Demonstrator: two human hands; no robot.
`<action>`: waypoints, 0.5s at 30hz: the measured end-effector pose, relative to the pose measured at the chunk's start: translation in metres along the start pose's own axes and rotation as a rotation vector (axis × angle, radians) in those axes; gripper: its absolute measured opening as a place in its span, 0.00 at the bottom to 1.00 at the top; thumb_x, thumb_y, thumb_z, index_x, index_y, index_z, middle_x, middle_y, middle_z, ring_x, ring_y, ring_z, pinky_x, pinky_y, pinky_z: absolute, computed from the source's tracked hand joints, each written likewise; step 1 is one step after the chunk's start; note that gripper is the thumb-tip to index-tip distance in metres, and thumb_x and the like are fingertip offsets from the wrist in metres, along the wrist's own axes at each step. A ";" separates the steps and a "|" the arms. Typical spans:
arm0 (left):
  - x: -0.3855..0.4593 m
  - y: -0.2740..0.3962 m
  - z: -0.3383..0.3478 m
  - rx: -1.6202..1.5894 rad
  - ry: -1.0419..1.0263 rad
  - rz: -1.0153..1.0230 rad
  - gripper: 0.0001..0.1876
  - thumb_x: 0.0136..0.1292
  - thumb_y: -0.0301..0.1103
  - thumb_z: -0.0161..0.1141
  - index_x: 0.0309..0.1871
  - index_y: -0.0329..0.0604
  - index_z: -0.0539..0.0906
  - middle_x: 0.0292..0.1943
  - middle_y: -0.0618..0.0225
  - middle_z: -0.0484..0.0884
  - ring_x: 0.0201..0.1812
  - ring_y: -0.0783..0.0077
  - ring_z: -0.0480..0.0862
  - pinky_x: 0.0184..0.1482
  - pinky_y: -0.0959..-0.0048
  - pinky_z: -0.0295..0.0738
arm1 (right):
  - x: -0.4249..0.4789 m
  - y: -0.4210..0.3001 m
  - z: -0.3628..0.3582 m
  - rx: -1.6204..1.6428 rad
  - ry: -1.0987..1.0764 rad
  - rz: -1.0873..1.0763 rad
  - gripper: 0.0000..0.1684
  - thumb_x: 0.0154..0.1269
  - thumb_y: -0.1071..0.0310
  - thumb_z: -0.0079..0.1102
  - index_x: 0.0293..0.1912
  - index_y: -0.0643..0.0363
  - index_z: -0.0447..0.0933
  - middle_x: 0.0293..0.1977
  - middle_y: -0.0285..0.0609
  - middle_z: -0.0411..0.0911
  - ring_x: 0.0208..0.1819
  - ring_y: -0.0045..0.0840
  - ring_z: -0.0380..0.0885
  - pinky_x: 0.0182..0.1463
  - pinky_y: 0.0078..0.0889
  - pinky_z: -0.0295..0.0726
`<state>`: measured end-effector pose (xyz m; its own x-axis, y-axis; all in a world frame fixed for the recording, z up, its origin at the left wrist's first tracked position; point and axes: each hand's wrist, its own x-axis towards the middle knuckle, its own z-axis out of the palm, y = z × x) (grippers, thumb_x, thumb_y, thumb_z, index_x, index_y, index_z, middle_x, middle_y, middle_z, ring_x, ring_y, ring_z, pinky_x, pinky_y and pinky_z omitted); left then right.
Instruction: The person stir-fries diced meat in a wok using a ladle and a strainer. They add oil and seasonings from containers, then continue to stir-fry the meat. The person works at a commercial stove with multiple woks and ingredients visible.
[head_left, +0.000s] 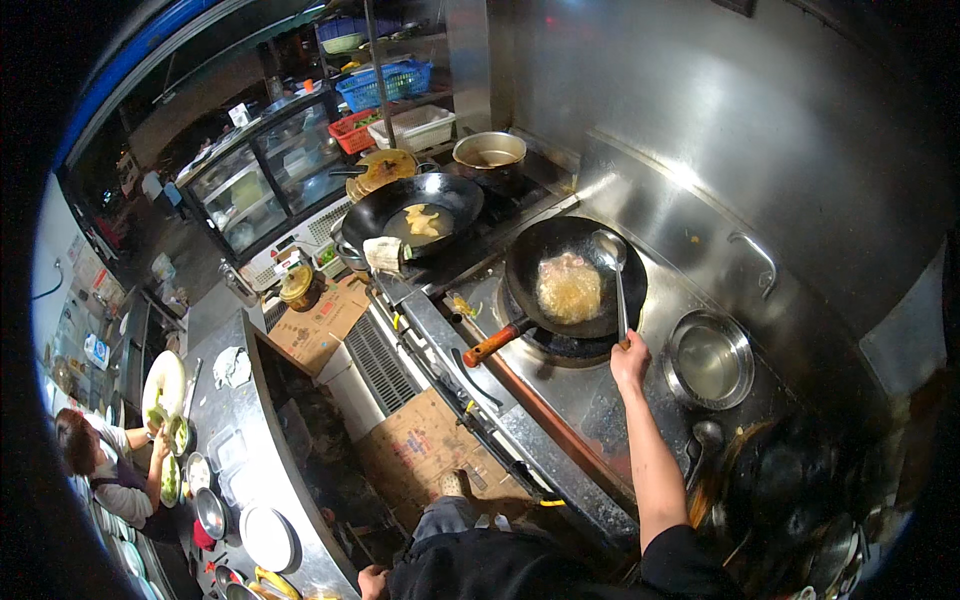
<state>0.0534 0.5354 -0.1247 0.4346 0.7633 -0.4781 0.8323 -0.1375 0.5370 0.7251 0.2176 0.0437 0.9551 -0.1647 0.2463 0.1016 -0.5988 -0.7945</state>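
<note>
My right hand is closed on the handle of a long metal ladle, whose bowl rests against the upper right inside wall of a black wok. Pale food in bubbling oil lies in this wok, which sits on the burner; its wooden handle points to the lower left, free of my hands. At the bottom edge, my left hand hangs low beside my body near the prep counter, partly hidden, so its grip does not show.
A second wok holds yellowish food, with a cloth at its rim. Behind stands a metal pot. Right of the burner is a steel bowl of liquid. A co-worker handles green vegetables across the steel counter.
</note>
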 end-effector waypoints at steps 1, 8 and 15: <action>0.009 0.024 -0.009 -0.028 -0.015 0.037 0.15 0.49 0.38 0.66 0.33 0.34 0.85 0.26 0.58 0.85 0.30 0.70 0.84 0.37 0.73 0.76 | 0.004 0.000 0.005 -0.021 -0.025 0.038 0.23 0.54 0.72 0.59 0.52 0.65 0.75 0.35 0.52 0.80 0.39 0.43 0.79 0.44 0.39 0.77; 0.098 0.199 -0.030 -0.008 -0.103 0.269 0.12 0.51 0.33 0.59 0.35 0.35 0.84 0.30 0.56 0.85 0.33 0.64 0.85 0.39 0.70 0.78 | -0.011 -0.004 0.023 -0.001 -0.181 0.076 0.24 0.50 0.73 0.63 0.50 0.65 0.77 0.39 0.45 0.82 0.39 0.26 0.80 0.45 0.27 0.76; 0.217 0.312 0.059 -0.357 -0.496 0.226 0.14 0.63 0.25 0.54 0.51 0.30 0.77 0.31 0.58 0.83 0.32 0.71 0.84 0.31 0.72 0.80 | -0.073 -0.064 -0.024 -0.269 -0.246 -0.111 0.25 0.52 0.76 0.59 0.53 0.61 0.76 0.32 0.53 0.81 0.32 0.36 0.81 0.38 0.32 0.79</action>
<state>0.4273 0.6213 -0.1019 0.7639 0.3459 -0.5448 0.5736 0.0228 0.8188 0.6422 0.2491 0.0905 0.9841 0.0860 0.1556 0.1623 -0.7919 -0.5887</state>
